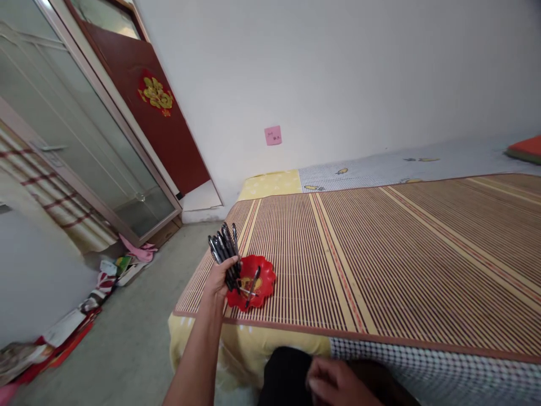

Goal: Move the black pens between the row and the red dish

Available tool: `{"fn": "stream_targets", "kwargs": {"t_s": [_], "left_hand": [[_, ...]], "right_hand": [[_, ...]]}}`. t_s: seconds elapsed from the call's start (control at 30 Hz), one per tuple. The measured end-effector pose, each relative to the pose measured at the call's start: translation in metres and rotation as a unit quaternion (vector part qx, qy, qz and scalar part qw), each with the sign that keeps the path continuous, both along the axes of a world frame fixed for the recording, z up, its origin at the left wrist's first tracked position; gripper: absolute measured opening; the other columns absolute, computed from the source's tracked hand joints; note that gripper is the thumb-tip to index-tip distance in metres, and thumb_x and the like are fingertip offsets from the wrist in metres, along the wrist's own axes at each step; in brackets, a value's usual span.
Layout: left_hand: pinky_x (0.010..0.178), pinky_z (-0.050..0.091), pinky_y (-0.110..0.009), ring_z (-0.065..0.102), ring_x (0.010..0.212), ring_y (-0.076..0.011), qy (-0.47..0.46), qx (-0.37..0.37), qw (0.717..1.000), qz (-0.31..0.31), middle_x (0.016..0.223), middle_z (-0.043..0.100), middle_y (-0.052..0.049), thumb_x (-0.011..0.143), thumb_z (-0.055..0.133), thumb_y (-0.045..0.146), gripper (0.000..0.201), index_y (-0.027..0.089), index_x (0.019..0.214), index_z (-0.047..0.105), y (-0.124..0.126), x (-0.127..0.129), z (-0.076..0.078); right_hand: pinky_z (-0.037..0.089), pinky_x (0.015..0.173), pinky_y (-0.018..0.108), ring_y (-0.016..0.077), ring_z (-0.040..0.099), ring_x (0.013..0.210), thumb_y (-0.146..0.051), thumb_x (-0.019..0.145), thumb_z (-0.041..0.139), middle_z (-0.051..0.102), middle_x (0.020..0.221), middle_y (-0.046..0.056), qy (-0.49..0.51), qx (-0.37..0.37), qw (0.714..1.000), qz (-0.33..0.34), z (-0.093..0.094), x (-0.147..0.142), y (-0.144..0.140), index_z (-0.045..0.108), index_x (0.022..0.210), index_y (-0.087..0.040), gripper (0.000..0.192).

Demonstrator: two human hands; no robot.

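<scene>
From the head camera we see our left hand (220,280) closed around a fanned bunch of dark pens (225,249), held upright just above the left rim of a red plate (266,280). The plate sits on the woven mat (380,254) near the bed's near-left corner. One pen (254,285) lies in the plate on its yellow centre, so we judge most pens gathered and little left inside. Our right hand (336,383) rests low at the near edge, blurred, fingers loosely curled; whether it holds anything we cannot tell.
</scene>
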State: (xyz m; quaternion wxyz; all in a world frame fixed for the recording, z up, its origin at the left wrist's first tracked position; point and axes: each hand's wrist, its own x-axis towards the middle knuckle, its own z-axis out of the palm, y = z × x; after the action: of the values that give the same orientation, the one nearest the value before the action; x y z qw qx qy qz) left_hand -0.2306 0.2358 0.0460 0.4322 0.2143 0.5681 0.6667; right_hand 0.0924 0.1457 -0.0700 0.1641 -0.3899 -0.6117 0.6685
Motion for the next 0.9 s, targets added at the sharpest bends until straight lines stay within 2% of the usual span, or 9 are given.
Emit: {"fn": "stream_targets", "kwargs": {"t_s": [0.13, 0.2, 0.27, 0.4, 0.57, 0.7, 0.8, 0.83, 0.9], "left_hand": [[0.047, 0.053, -0.02, 0.064, 0.052, -0.0132, -0.058, 0.038, 0.998, 0.012, 0.066, 0.069, -0.004, 0.071, 0.07, 0.016, 0.016, 0.009, 0.085, 0.067, -0.013, 0.004, 0.006], [0.049, 0.055, -0.02, 0.064, 0.053, -0.0127, -0.081, 0.053, 0.995, 0.016, 0.067, 0.069, -0.004, 0.072, 0.069, 0.015, 0.014, 0.009, 0.084, 0.066, -0.019, 0.005, 0.007], [0.05, 0.056, -0.021, 0.064, 0.053, -0.0127, -0.096, 0.063, 0.993, 0.019, 0.067, 0.068, -0.003, 0.073, 0.068, 0.016, 0.012, 0.011, 0.084, 0.066, -0.026, 0.005, 0.008], [0.05, 0.056, -0.023, 0.064, 0.054, -0.0138, -0.112, 0.079, 0.99, 0.024, 0.069, 0.068, -0.003, 0.074, 0.068, 0.015, 0.013, 0.013, 0.087, 0.065, -0.038, 0.009, 0.009], [0.052, 0.057, -0.023, 0.065, 0.057, -0.0145, -0.152, 0.078, 0.985, 0.015, 0.07, 0.068, -0.003, 0.071, 0.069, 0.016, 0.017, 0.014, 0.088, 0.066, -0.047, 0.026, 0.004], [0.054, 0.056, -0.023, 0.066, 0.06, -0.0145, -0.169, 0.067, 0.983, -0.001, 0.071, 0.068, -0.004, 0.067, 0.074, 0.018, 0.023, 0.012, 0.087, 0.066, -0.047, 0.047, -0.009], [0.052, 0.054, -0.023, 0.066, 0.057, -0.0151, -0.169, 0.051, 0.984, -0.022, 0.07, 0.069, -0.004, 0.066, 0.076, 0.02, 0.025, 0.012, 0.087, 0.066, -0.039, 0.069, -0.021], [0.052, 0.054, -0.023, 0.066, 0.057, -0.0151, -0.169, 0.047, 0.984, -0.029, 0.07, 0.069, -0.004, 0.066, 0.076, 0.021, 0.025, 0.012, 0.087, 0.065, -0.035, 0.078, -0.025], [0.054, 0.055, -0.024, 0.066, 0.057, -0.0154, -0.163, 0.044, 0.985, -0.037, 0.069, 0.069, -0.004, 0.064, 0.076, 0.02, 0.026, 0.012, 0.086, 0.065, -0.026, 0.095, -0.031]], "right_hand": [[0.039, 0.06, 0.027, 0.0155, 0.058, 0.065, -0.024, 0.09, 0.053, 0.062, 0.068, 0.0, 0.004, 0.211, 0.977, -0.032, 0.059, -0.054, 0.066, 0.063, 0.08, -0.019, 0.015], [0.037, 0.061, 0.026, 0.0158, 0.059, 0.067, -0.025, 0.09, 0.055, 0.064, 0.074, 0.002, -0.042, 0.269, 0.96, -0.069, 0.076, -0.084, 0.094, 0.064, 0.093, -0.017, 0.013], [0.036, 0.061, 0.026, 0.0169, 0.062, 0.071, -0.026, 0.088, 0.06, 0.067, 0.08, 0.003, -0.096, 0.293, 0.946, -0.095, 0.08, -0.109, 0.114, 0.062, 0.107, -0.017, 0.021], [0.036, 0.059, 0.023, 0.0164, 0.065, 0.073, -0.016, 0.084, 0.064, 0.07, 0.087, 0.004, -0.158, 0.24, 0.952, -0.105, 0.068, -0.136, 0.134, 0.057, 0.115, -0.016, 0.032], [0.036, 0.061, 0.024, 0.017, 0.064, 0.075, -0.002, 0.081, 0.055, 0.07, 0.086, 0.005, -0.178, 0.277, 0.937, -0.117, 0.062, -0.1, 0.146, 0.057, 0.119, -0.016, 0.04], [0.04, 0.07, 0.027, 0.0211, 0.066, 0.086, -0.005, 0.084, 0.054, 0.07, 0.091, 0.009, -0.261, 0.357, 0.891, -0.107, 0.07, -0.044, 0.153, 0.062, 0.113, -0.014, 0.032], [0.041, 0.081, 0.03, 0.0259, 0.063, 0.103, -0.017, 0.091, 0.054, 0.067, 0.11, 0.017, -0.305, 0.416, 0.841, -0.162, 0.075, -0.029, 0.15, 0.066, 0.105, -0.014, 0.018], [0.041, 0.083, 0.032, 0.0268, 0.062, 0.104, -0.021, 0.092, 0.055, 0.066, 0.112, 0.017, -0.297, 0.412, 0.843, -0.175, 0.074, -0.031, 0.149, 0.066, 0.103, -0.014, 0.017], [0.042, 0.082, 0.033, 0.0278, 0.064, 0.099, -0.024, 0.088, 0.062, 0.069, 0.104, 0.017, -0.261, 0.353, 0.883, -0.167, 0.068, -0.041, 0.147, 0.067, 0.097, -0.014, 0.013]]}}
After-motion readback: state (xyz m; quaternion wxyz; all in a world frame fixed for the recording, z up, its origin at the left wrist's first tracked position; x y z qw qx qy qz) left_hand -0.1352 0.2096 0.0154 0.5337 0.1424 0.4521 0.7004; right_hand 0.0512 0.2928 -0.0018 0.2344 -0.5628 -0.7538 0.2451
